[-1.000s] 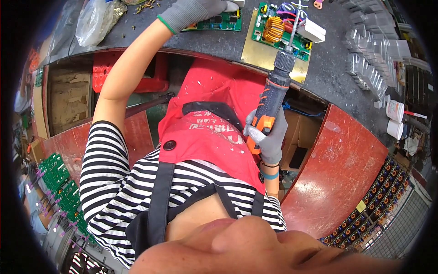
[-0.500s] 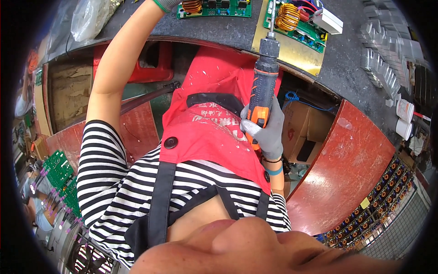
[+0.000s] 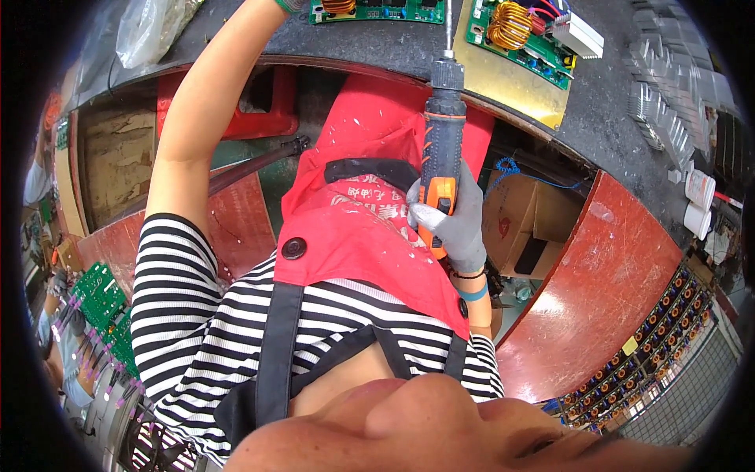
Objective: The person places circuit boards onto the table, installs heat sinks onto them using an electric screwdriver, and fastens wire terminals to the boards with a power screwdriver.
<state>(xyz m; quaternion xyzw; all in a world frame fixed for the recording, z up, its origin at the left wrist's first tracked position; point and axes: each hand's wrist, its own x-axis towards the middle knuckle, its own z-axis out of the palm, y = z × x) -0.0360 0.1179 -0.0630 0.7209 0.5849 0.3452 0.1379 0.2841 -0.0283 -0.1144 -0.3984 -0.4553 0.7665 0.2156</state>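
Note:
My gloved right hand is wrapped round a black and orange cordless screwdriver, held over my apron. Its long metal bit points away from me and runs out past the top edge, between two green circuit boards. Only the green cuff and a bit of the grey glove of my left hand show at the top; the fingers are out of view. Nearest to it is the left circuit board, cut off by the edge. The right circuit board, with a copper-wound coil and a silver heat sink, lies on a brass-coloured plate.
Rows of silver metal heat sinks stand on the dark bench at the right, near white containers. A clear plastic bag lies at far left. Below are a cardboard box and a red board.
My right hand and the screwdriver have moved left, so the bit no longer overlaps the right circuit board. Less of my left hand shows at the top edge.

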